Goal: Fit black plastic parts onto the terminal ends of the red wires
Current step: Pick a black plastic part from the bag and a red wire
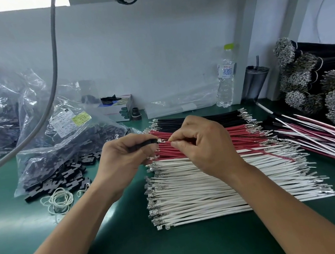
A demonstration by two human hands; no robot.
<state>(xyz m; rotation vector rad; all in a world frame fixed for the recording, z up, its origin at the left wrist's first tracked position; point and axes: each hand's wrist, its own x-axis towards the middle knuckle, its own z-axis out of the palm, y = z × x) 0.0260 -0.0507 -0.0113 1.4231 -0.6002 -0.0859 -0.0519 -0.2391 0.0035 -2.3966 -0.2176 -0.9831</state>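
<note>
Red wires (pixel 203 143) lie in a flat row on the green counter (pixel 125 249), under both hands, between black wires (pixel 195 121) beyond and white wires (pixel 202 188) nearer. Left hand (pixel 123 156) grips a black plastic part (pixel 148 142). Right hand (pixel 205 143) pinches one red wire, its metal terminal (pixel 161 141) just touching that part. Loose black parts (pixel 62 179) lie left of the left hand.

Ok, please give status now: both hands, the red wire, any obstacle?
Left hand grips black plastic part. Right hand pinches red wire near its terminal. Terminal at part's mouth, not seated. Nothing in the way.
</note>
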